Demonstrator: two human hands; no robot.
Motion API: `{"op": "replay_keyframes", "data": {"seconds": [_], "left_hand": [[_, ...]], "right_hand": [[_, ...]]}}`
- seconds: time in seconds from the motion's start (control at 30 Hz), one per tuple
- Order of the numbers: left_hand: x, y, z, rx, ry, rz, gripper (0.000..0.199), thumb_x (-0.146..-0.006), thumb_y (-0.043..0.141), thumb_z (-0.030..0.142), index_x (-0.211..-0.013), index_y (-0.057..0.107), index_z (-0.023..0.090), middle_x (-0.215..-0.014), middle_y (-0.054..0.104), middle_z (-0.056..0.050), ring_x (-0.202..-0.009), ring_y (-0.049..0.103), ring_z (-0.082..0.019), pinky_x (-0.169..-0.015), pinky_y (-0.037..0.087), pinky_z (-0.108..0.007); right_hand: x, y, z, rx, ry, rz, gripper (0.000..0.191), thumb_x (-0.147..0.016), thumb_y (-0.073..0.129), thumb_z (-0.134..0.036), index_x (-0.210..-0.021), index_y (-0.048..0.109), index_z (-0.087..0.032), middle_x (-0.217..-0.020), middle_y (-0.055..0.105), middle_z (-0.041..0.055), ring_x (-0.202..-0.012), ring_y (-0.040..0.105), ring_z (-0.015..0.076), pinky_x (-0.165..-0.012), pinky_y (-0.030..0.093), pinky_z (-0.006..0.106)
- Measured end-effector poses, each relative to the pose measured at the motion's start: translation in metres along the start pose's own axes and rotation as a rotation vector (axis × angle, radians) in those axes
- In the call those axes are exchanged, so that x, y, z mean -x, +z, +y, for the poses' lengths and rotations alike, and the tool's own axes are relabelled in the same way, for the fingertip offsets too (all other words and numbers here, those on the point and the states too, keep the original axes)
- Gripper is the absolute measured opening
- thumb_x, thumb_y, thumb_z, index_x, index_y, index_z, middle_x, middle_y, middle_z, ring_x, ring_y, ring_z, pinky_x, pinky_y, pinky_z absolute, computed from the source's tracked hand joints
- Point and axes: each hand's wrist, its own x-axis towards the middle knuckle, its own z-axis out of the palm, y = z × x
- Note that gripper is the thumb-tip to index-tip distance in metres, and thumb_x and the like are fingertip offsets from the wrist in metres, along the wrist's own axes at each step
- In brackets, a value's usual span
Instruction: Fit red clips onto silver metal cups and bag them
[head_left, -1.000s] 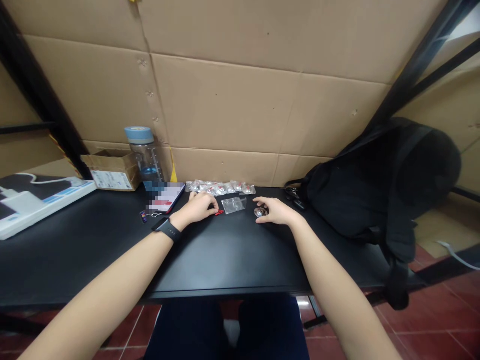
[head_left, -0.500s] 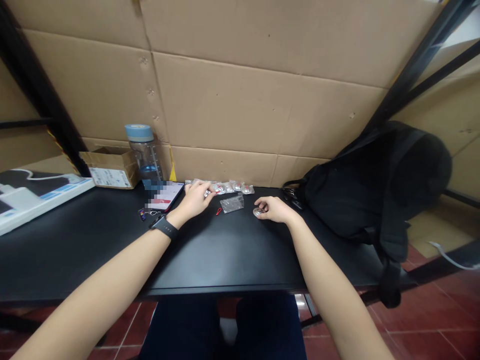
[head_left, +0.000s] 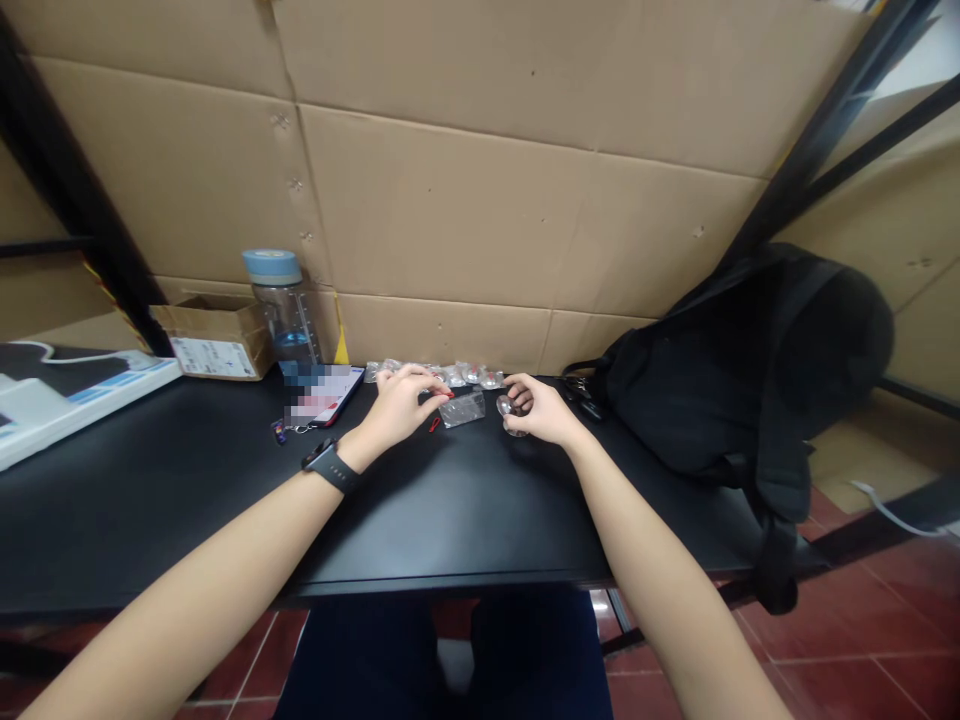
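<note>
My left hand [head_left: 405,402] is closed in a pinch, thumb and forefinger on a small red piece [head_left: 449,395] whose kind I cannot make out. Opposite it, my right hand [head_left: 545,410] curls its fingers round a clear, round, disc-like piece [head_left: 507,408], tilted up on edge. Between the hands lies a flat clear plastic bag [head_left: 463,409] on the black table [head_left: 450,510]. Beside the bag is a small red loop [head_left: 434,424]. Behind my hands runs a row of small clear packets [head_left: 471,374] with red bits inside, partly covered by my left hand.
Left of my hands lie a phone [head_left: 330,395] and a small keychain [head_left: 280,432]. Farther left are a water bottle [head_left: 289,320], an open cardboard box [head_left: 214,345] and a white power strip [head_left: 90,405]. A black backpack [head_left: 720,370] stands at the right, before the cardboard wall [head_left: 450,200].
My left hand has moved right from the packets and now pinches a red piece. My right hand has raised the clear round piece on edge; it lay flatter before.
</note>
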Motion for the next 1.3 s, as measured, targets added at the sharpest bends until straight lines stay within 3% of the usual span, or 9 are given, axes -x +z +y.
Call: {"op": "replay_keyframes", "data": {"seconds": [0.13,0.27,0.5,0.8,1.0,1.17,1.3], "left_hand": [[0.002,-0.002,0.015,0.047,0.004,-0.001,0.021,-0.098,0.058,0.04,-0.097,0.074,0.027,-0.11,0.075,-0.005,-0.116,0.058,-0.028,-0.103,0.031,-0.048],[0.005,-0.002,0.03,0.109,0.029,0.017,0.02,-0.1,0.056,0.039,-0.098,0.071,0.026,-0.122,0.069,-0.006,-0.122,0.056,-0.028,-0.106,0.032,-0.048],[0.008,0.008,0.035,0.208,0.06,0.052,0.016,-0.098,0.055,0.03,-0.1,0.069,0.024,-0.135,0.058,-0.008,-0.13,0.05,-0.028,-0.111,0.037,-0.049],[0.01,0.005,0.043,0.179,0.03,0.119,0.014,-0.096,0.057,0.028,-0.097,0.071,0.024,-0.132,0.06,-0.008,-0.127,0.05,-0.028,-0.11,0.038,-0.049],[0.012,0.001,0.049,0.078,0.032,0.236,0.012,-0.094,0.062,0.03,-0.089,0.072,0.025,-0.128,0.062,-0.007,-0.125,0.05,-0.03,-0.106,0.036,-0.051],[0.012,-0.003,0.051,-0.006,0.04,0.317,0.013,-0.094,0.065,0.034,-0.09,0.075,0.027,-0.127,0.063,-0.007,-0.125,0.049,-0.031,-0.106,0.034,-0.052],[0.012,-0.004,0.049,-0.046,0.081,0.301,0.012,-0.094,0.066,0.034,-0.089,0.077,0.029,-0.126,0.065,-0.006,-0.126,0.048,-0.032,-0.104,0.033,-0.053]], "right_hand": [[0.001,0.011,-0.024,-0.201,-0.088,0.081,0.055,-0.067,0.076,-0.022,-0.12,0.06,-0.022,-0.103,0.066,0.004,-0.085,0.064,0.0157,-0.077,0.053,0.028],[0.004,0.028,-0.045,-0.368,-0.096,0.138,0.057,-0.069,0.079,-0.027,-0.121,0.055,-0.023,-0.107,0.066,0.0052,-0.089,0.065,0.0167,-0.075,0.054,0.029],[0.011,0.04,-0.066,-0.394,-0.188,0.152,0.051,-0.073,0.081,-0.028,-0.118,0.056,-0.026,-0.112,0.068,0.0058,-0.102,0.067,0.0209,-0.078,0.054,0.031],[0.013,0.042,-0.07,-0.496,-0.175,0.154,0.047,-0.072,0.086,-0.035,-0.111,0.062,-0.026,-0.113,0.072,0.0066,-0.107,0.069,0.0233,-0.081,0.057,0.033],[0.009,0.045,-0.068,-0.731,-0.005,0.076,0.037,-0.071,0.087,-0.041,-0.098,0.07,-0.022,-0.103,0.077,0.0055,-0.098,0.073,0.0228,-0.088,0.059,0.038],[0.006,0.047,-0.063,-0.694,0.034,0.051,0.035,-0.08,0.078,-0.052,-0.095,0.078,-0.021,-0.092,0.077,0.0042,-0.088,0.072,0.0214,-0.085,0.06,0.038],[0.005,0.049,-0.058,-0.686,0.014,0.089,0.033,-0.078,0.082,-0.048,-0.097,0.079,-0.022,-0.099,0.078,0.005,-0.094,0.072,0.023,-0.091,0.059,0.04]]}}
